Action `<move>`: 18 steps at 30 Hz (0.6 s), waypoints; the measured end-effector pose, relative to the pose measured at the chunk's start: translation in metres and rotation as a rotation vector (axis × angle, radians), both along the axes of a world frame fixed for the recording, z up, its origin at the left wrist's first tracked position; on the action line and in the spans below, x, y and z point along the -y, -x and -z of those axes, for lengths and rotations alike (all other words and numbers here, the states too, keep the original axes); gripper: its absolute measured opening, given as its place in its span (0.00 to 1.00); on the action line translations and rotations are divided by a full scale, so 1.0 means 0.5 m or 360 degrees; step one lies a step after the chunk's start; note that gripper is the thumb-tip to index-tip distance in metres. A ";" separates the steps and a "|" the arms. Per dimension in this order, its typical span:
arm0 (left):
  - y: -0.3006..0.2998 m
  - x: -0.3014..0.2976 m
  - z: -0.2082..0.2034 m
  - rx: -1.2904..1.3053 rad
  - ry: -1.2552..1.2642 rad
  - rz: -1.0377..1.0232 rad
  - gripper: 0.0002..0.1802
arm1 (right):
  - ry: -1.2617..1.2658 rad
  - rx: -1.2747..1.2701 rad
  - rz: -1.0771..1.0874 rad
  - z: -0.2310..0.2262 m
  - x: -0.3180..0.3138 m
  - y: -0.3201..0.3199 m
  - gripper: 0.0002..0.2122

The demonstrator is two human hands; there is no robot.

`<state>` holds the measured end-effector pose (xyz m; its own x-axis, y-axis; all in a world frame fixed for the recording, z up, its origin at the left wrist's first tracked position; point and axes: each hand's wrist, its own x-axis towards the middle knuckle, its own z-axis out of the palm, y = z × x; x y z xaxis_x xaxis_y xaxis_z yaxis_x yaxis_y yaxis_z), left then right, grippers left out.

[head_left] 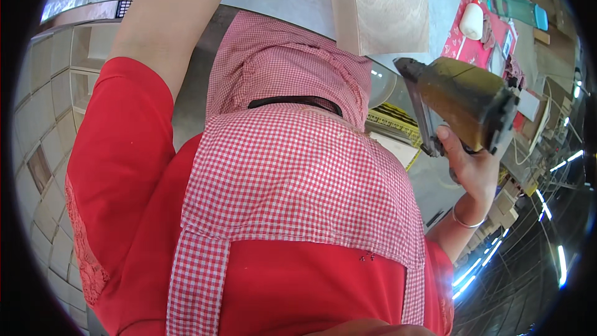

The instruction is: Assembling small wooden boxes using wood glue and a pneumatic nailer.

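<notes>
In my right hand [471,167] is a nail gun [465,90] with a brown body, a dark nose and a metal magazine. My fingers are closed round its handle, partly hidden behind the tool, with the thumb showing. The gun is raised at the right of the table edge, its nose toward a pale wooden box-like piece [393,9] and apart from it. That piece lies on the light grey tabletop [277,0]. My left forearm stretches over the table and leaves at the top edge, so the left hand is out of sight.
A white squeeze bottle [472,22] with a red tip and a teal bottle [519,12] lie on the right side. Yellow-and-black material [395,121] shows under the table edge. Stacked pale wooden compartments [53,118] stand at the left.
</notes>
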<state>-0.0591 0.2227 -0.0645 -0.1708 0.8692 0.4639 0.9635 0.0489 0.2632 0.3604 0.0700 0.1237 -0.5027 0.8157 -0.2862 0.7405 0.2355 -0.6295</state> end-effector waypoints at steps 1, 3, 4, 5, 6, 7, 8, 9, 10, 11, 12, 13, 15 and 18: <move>0.011 -0.019 0.022 -0.0087 -0.0105 0.0077 0.13 | -0.0152 -0.0115 -0.0147 0.019 0.001 -0.004 0.17; 0.021 -0.009 0.039 -0.0199 -0.0208 0.0127 0.13 | -0.0306 -0.0254 -0.0319 0.037 -0.003 -0.009 0.16; 0.018 0.006 0.040 -0.0115 -0.0264 0.0104 0.13 | -0.0214 -0.0205 -0.0194 0.036 -0.003 -0.010 0.16; 0.018 0.024 0.041 -0.0033 -0.0319 0.0076 0.13 | -0.0121 -0.0158 -0.0075 0.034 -0.003 -0.011 0.16; 0.007 0.049 0.013 0.0046 -0.0377 0.0064 0.14 | -0.0030 -0.0115 0.0059 0.033 -0.005 -0.015 0.15; 0.027 0.100 -0.020 0.0626 -0.0167 0.0179 0.14 | -0.0041 -0.0126 0.0056 0.034 -0.010 -0.016 0.15; 0.027 0.174 -0.082 0.1200 0.0054 0.0303 0.15 | -0.0058 -0.0101 0.0204 0.035 -0.017 -0.018 0.15; 0.003 0.219 -0.105 0.1187 0.0043 0.0311 0.15 | -0.0072 -0.0077 0.0352 0.037 -0.025 -0.019 0.14; -0.032 0.255 -0.106 0.0971 0.0128 -0.0132 0.18 | -0.0099 -0.0036 0.0515 0.036 -0.031 -0.021 0.13; -0.063 0.290 -0.103 0.0747 0.0211 -0.0567 0.21 | -0.0125 -0.0031 0.0538 0.035 -0.040 -0.027 0.13; -0.073 0.356 -0.102 0.0625 0.0353 -0.0516 0.20 | -0.0124 0.0011 0.0585 0.032 -0.058 -0.033 0.13; -0.088 0.405 -0.103 0.0504 0.0496 -0.0442 0.20 | -0.0126 0.0057 0.0653 0.034 -0.073 -0.046 0.13; -0.140 0.446 -0.167 0.0466 0.0900 -0.0370 0.20 | -0.0138 0.0113 0.0740 0.030 -0.084 -0.070 0.12; -0.189 0.466 -0.187 0.0041 0.0449 -0.0013 0.18 | -0.0111 0.0112 0.0713 0.020 -0.085 -0.095 0.13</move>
<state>0.0355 -0.0103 0.0290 -0.1868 0.9620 0.1993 0.9560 0.1313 0.2624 0.4080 0.1126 0.1135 -0.0771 0.9668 -0.2438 0.8195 -0.0778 -0.5678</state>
